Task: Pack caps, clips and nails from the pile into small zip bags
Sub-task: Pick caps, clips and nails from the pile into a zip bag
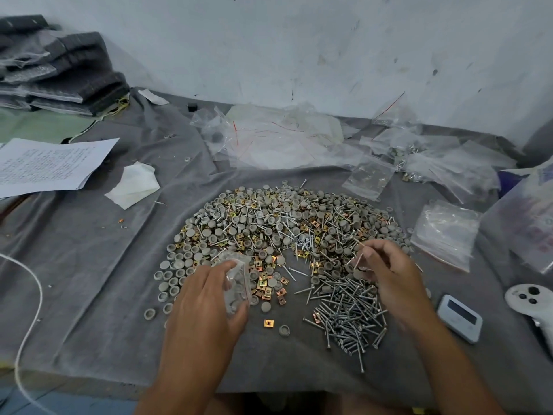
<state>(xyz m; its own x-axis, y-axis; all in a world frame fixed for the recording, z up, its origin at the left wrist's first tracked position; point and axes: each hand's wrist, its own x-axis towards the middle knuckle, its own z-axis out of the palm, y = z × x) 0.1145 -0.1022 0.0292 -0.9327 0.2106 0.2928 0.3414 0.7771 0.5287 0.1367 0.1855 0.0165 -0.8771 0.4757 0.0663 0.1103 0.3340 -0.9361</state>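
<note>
A wide pile point(284, 232) of grey round caps, gold square clips and silver nails lies on a grey cloth point(98, 265). My left hand point(206, 301) grips a small clear zip bag point(238, 283) with grey caps inside, at the pile's near left edge. My right hand point(386, 271) pinches a few nails point(359, 256) between thumb and fingers, above the heap of loose nails point(350, 313) at the near right. A lone clip point(268, 323) and a cap point(284, 330) lie between my hands.
A stack of empty zip bags point(446, 235) sits right of the pile. More bags, some filled, lie behind point(299, 139). Papers point(51, 163) and a tissue point(134, 184) lie at left; a small timer point(459, 319) and a white controller point(529, 301) at right.
</note>
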